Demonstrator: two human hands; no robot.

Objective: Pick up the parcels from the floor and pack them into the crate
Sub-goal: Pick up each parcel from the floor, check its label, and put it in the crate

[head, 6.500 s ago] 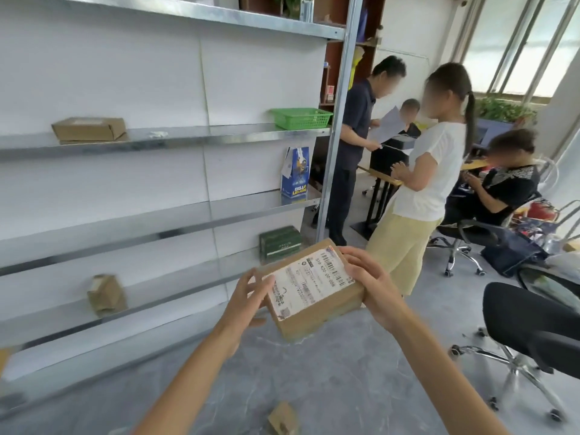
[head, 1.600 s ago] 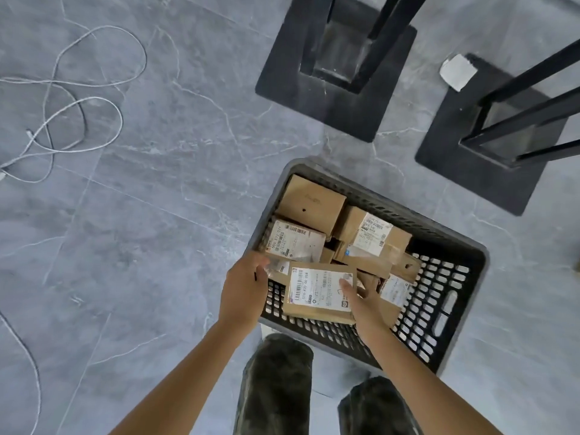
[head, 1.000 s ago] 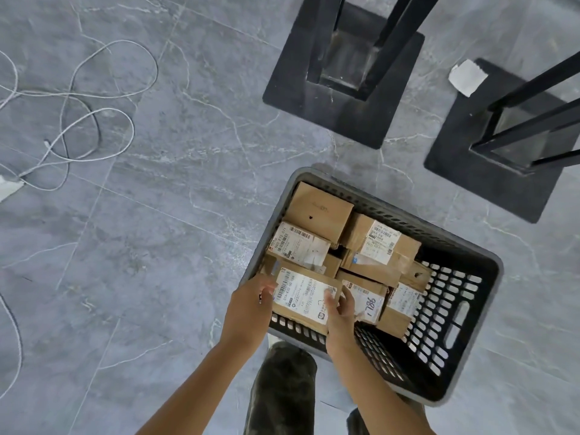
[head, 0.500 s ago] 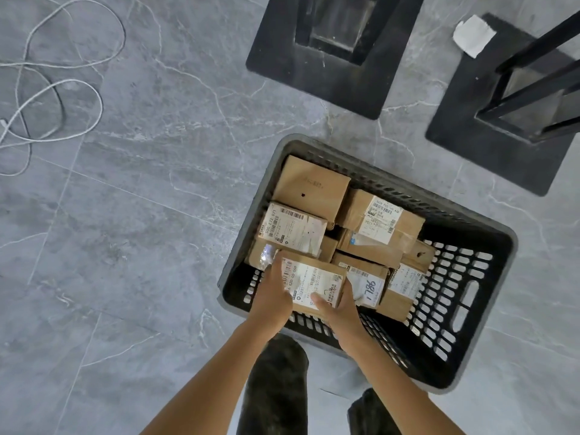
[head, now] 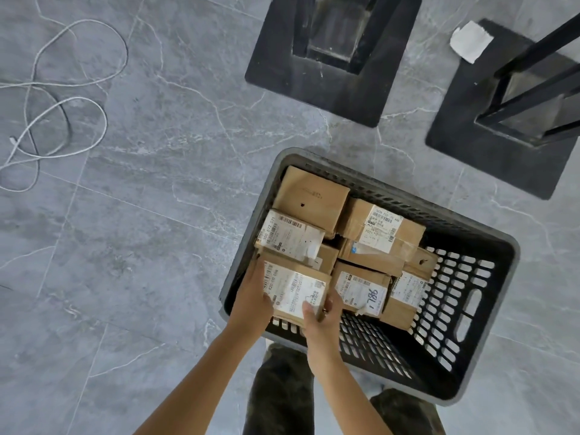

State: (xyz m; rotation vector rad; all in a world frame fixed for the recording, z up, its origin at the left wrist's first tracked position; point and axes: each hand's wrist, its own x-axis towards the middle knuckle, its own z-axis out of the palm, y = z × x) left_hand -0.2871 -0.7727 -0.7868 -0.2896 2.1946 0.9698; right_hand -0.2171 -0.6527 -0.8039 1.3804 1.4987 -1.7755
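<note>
Currently both hands down inside crate [head: 455,309], seating labelled parcel [head: 293,288] in near-left corner. Grip: left hand [head: 251,301] clasps parcel's left edge, fingers laid along side; right hand [head: 317,318] pinches near-right corner, thumb on label. Parcel touches neighbours beyond and to right; looks nearly seated, not yet let go. Judged well along: several other parcels [head: 381,230] already packed across far and left part, right and near crate bottom bare. No loose parcels on visible floor [head: 141,246]; any outside view, cannot tell.
</note>
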